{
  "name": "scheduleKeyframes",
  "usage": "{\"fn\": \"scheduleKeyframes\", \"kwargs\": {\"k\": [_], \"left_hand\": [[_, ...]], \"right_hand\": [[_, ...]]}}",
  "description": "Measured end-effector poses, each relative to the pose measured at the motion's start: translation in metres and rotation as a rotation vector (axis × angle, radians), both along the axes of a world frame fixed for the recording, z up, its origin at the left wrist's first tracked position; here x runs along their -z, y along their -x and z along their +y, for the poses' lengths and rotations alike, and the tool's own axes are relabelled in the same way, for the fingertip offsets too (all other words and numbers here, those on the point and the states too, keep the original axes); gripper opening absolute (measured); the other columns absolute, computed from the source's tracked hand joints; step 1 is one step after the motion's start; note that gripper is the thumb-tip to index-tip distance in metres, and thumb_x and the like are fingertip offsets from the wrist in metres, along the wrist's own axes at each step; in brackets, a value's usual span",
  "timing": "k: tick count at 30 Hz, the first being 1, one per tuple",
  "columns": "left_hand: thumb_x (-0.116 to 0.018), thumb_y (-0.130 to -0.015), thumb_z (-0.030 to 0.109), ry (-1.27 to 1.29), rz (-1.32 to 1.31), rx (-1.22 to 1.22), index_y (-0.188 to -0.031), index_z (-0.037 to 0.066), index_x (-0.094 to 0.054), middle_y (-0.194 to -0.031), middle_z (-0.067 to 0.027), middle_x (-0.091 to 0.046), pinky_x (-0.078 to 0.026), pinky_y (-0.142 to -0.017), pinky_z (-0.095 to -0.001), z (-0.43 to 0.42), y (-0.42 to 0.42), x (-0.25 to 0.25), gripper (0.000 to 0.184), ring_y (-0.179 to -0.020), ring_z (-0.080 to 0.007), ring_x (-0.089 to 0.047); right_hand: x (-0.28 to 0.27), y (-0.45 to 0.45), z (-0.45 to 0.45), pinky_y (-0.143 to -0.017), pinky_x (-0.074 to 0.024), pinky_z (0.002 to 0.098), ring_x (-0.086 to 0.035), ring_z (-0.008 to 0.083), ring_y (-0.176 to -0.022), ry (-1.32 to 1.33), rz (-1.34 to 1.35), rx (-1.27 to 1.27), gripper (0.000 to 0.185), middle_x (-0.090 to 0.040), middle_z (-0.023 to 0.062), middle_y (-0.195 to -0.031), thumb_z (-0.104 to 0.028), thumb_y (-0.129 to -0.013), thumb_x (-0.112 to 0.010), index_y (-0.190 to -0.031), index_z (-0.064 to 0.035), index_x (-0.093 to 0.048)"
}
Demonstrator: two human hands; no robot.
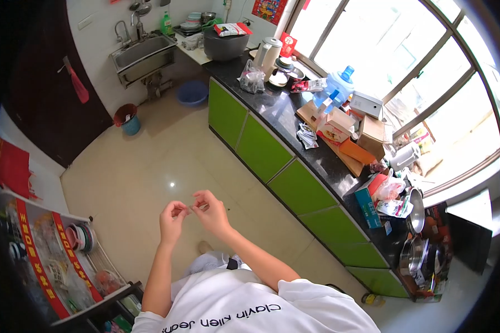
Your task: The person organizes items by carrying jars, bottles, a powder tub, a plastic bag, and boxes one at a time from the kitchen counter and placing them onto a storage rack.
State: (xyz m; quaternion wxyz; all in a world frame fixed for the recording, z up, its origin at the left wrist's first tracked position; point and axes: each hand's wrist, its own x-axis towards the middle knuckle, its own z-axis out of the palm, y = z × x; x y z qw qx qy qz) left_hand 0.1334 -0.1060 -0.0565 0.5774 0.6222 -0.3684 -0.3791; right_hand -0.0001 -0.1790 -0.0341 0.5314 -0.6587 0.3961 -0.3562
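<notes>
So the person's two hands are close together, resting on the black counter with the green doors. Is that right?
Not quite: the hands aren't resting on the counter. The head view shows the left hand and right hand raised in the air, away from the black counter. They are close together, and the doors are green.

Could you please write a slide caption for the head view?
Left hand and right hand close together above a pale floor, beside green cabinets and a cluttered black countertop.
</notes>
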Motion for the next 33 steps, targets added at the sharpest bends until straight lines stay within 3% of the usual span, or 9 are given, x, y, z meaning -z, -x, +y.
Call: {"fn": "scheduleKeyframes", "kwargs": {"k": [6,9,16,24,30,33], "left_hand": [[-0.059,-0.085,-0.003,-0.016,-0.055,0.104,-0.09,0.001,-0.056,-0.08,-0.0023,-0.06,-0.05,-0.065,-0.0237,-0.034,-0.038,0.018,0.008,-0.071,-0.0096,-0.059],[-0.06,-0.086,-0.001,0.009,-0.049,0.165,-0.091,0.002,-0.056,-0.08,-0.0019,-0.06,-0.048,-0.063,-0.0234,-0.057,-0.041,0.027,0.008,-0.07,-0.0093,-0.058],[-0.057,-0.088,0.0,-0.002,0.024,0.355,-0.097,0.003,-0.053,-0.085,-0.002,-0.057,-0.046,-0.063,-0.0233,-0.1,-0.02,0.039,0.011,-0.072,-0.0087,-0.055],[-0.056,-0.088,-0.004,-0.021,0.16,0.256,-0.096,0.002,-0.051,-0.087,-0.0033,-0.056,-0.051,-0.064,-0.0239,-0.154,-0.044,0.028,0.011,-0.073,-0.009,-0.056],[-0.055,-0.088,-0.005,0.002,0.137,0.199,-0.094,0.0,-0.052,-0.086,-0.0049,-0.058,-0.056,-0.068,-0.0272,-0.219,-0.059,0.016,0.008,-0.075,-0.011,-0.059],[-0.054,-0.089,-0.004,-0.008,0.162,0.191,-0.093,-0.001,-0.053,-0.085,-0.0062,-0.061,-0.056,-0.068,-0.0278,-0.262,-0.058,0.01,0.006,-0.077,-0.0125,-0.062]], "right_hand": [[0.011,-0.023,-0.021,-0.064,-0.0514,0.0302,-0.065,0.0198,-0.072,0.013,0.003,0.043,0.034,-0.066,0.0068,-0.078,0.001,-0.077,-0.066,-0.109,-0.0054,-0.057],[0.011,-0.024,-0.032,-0.063,-0.0492,0.0252,-0.06,0.0128,-0.073,-0.017,0.059,0.061,0.03,-0.062,0.0041,-0.081,0.003,-0.08,-0.063,-0.109,-0.005,-0.058],[0.031,-0.021,-0.058,-0.067,-0.0471,0.026,-0.054,0.0147,-0.081,0.067,0.041,0.217,0.029,-0.051,0.0052,-0.087,0.008,-0.084,-0.053,-0.11,-0.0039,-0.056],[0.032,-0.054,-0.129,-0.062,-0.0501,0.0258,-0.059,0.0126,-0.075,-0.045,0.0,0.165,0.029,-0.059,0.0048,-0.083,0.006,-0.081,-0.059,-0.108,-0.0023,-0.056],[0.018,-0.067,-0.202,-0.067,-0.0526,0.0303,-0.066,0.0189,-0.074,-0.04,-0.05,0.164,0.026,-0.066,0.0084,-0.078,0.003,-0.078,-0.065,-0.102,-0.0017,-0.058],[0.01,-0.06,-0.243,-0.064,-0.0527,0.0247,-0.064,0.012,-0.075,-0.038,-0.051,0.153,0.025,-0.064,0.0067,-0.083,0.006,-0.079,-0.063,-0.102,-0.0001,-0.058]]}}
